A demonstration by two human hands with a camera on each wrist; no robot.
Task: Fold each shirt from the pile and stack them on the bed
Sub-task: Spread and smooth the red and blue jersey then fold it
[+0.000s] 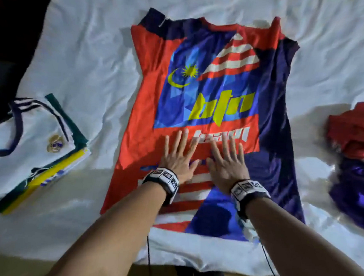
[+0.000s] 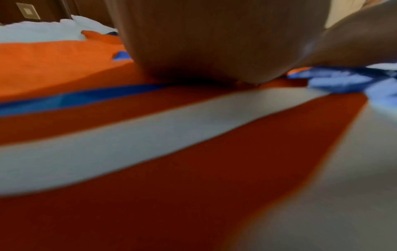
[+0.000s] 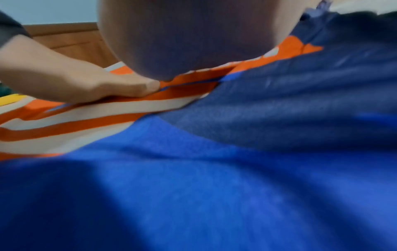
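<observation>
A red, blue and navy shirt [image 1: 201, 92] with a flag print and yellow letters lies spread flat on the white bed sheet [image 1: 86, 57], its sleeves tucked in. My left hand [image 1: 179, 152] and right hand [image 1: 226, 159] lie side by side, palms down with fingers straight, pressing on the shirt's lower middle. In the left wrist view the heel of my left hand [image 2: 214, 47] rests on the red and white stripes [image 2: 150, 135]. From the right wrist camera, the right palm [image 3: 193, 37] sits on blue cloth [image 3: 214, 186], with the left hand [image 3: 86, 81] beside it.
A stack of folded shirts [image 1: 33, 148], a white one with a crest on top, sits at the left of the bed. A crumpled pile of red and purple shirts [image 1: 354, 157] lies at the right edge. The bed's near edge [image 1: 190, 264] runs just below the shirt's hem.
</observation>
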